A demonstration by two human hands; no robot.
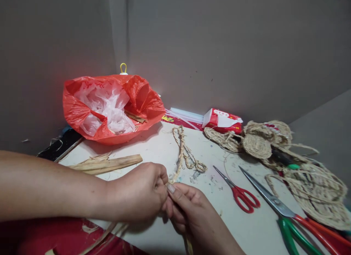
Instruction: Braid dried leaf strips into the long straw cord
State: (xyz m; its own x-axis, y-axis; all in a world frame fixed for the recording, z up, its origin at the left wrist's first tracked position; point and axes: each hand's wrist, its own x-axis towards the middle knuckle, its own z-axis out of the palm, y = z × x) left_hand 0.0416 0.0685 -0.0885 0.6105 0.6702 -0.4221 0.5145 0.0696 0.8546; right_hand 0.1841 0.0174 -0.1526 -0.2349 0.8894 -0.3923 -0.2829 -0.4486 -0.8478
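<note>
A braided straw cord (181,152) runs from the middle of the table toward me, its far end looped on the white top. Both my hands meet at its near end. My left hand (142,191) is closed, with the fingers pinching the braid. My right hand (189,207) pinches the same spot between thumb and fingers. Loose straw strands (105,235) hang below my hands toward my lap. The fingers hide the exact point where the strands cross. Flat dry straw strips (109,164) lie on the table beyond my left forearm.
A red plastic bag (115,138) with white plastic inside stands at the back left. Small red-handled scissors (241,196) and large shears (276,203) lie to the right. Woven straw pieces (315,189) are heaped at the far right. A red tissue pack (210,119) sits by the wall.
</note>
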